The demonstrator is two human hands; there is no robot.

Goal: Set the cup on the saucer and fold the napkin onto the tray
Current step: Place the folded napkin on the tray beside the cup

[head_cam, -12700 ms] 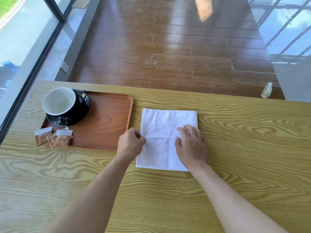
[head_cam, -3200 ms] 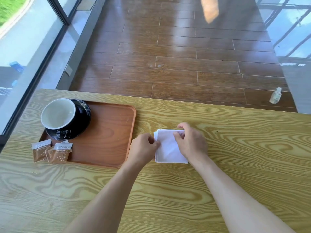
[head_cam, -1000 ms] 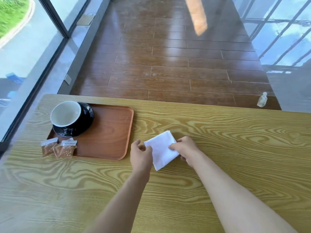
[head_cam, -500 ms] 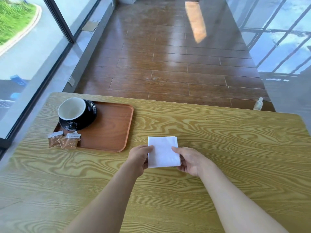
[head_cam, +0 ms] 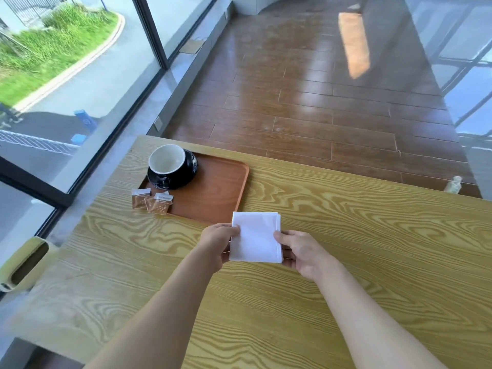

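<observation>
At the far left corner of the table (head_cam: 372,235) sits the brown wooden tray (head_cam: 213,190), its long side running toward you along the table's left edge. In the tray's far left corner the black saucer (head_cam: 159,181) carries the cup (head_cam: 167,161), black outside and white inside, standing upright with its mouth open to you. At the tray's near left corner lie three small brown sachets (head_cam: 152,201), overlapping one another and hanging over the tray's rim onto the table.

Your left hand (head_cam: 217,243) reaches in just past the tray's near right corner; its thumb lies on top of the left edge of the napkin (head_cam: 255,237) and the fingers curl beneath, so it grips that edge. The napkin is white, folded down to a small rectangle with its layered edges showing along the right side, and it is held between both hands just beside the tray's near right corner, its far left corner overlapping the tray's rim in this view; whether it touches the tray you cannot tell.

Your right hand (head_cam: 303,253) pinches the napkin's right edge, thumb on top and fingers underneath.

Beyond the table's far right edge a small clear bottle (head_cam: 452,184) stands on the wooden floor (head_cam: 319,107).
</observation>
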